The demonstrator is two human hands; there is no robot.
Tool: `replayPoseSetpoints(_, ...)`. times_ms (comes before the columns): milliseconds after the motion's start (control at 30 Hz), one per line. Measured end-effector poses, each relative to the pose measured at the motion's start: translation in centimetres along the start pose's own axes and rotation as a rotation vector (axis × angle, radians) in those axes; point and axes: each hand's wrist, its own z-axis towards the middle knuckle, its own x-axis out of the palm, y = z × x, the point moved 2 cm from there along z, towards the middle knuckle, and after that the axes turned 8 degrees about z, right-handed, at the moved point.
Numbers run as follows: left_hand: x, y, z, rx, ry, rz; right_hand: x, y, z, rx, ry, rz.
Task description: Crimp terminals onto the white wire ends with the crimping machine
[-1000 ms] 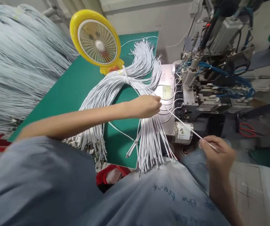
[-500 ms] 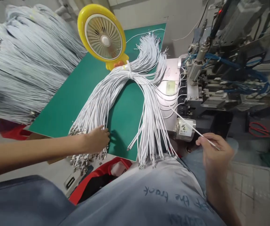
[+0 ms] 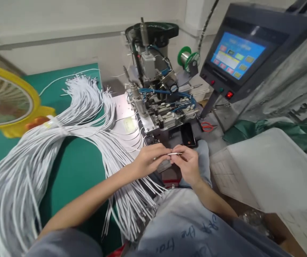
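Can't see all the thin white wire [image 3: 175, 154], partly hidden by the fingers [image 3: 160, 151]. Can't see the whole yellow fan [image 3: 36, 103], cut off far left of them. Can't read the blurry screen [image 3: 237, 53], up and right. Can't make out the tiny wire ends [image 3: 146, 213], down and left.

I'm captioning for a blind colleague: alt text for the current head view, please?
A left hand and right hand together pinch a white wire before a machine. A tied wire bundle lies on a green table beside a yellow fan; a lit screen stands at right.
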Motion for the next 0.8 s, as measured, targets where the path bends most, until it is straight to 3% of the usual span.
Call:
replayPoseSetpoints(200, -1.2, -0.4, -0.6, -0.114, 0.037, -0.035, 0.4, 0.5, 0.8, 0.099, 0.135, 0.037)
replayPoseSetpoints(367, -1.3, -0.3, -1.1, -0.172, 0.043, -0.158, 1.2, 0.5, 1.4, -0.065, 0.123, -0.11)
replayPoseSetpoints(500, -1.2, 0.3, -1.3, -0.204, 0.056, -0.187, 1.3, 0.7, 2.0, -0.057, 0.144, -0.196)
replayPoseSetpoints(800, -1.8, 1.3, -1.4, -0.082, 0.095, 0.081, 1.1, 2.1, 3.4, -0.02, 0.263, -0.537)
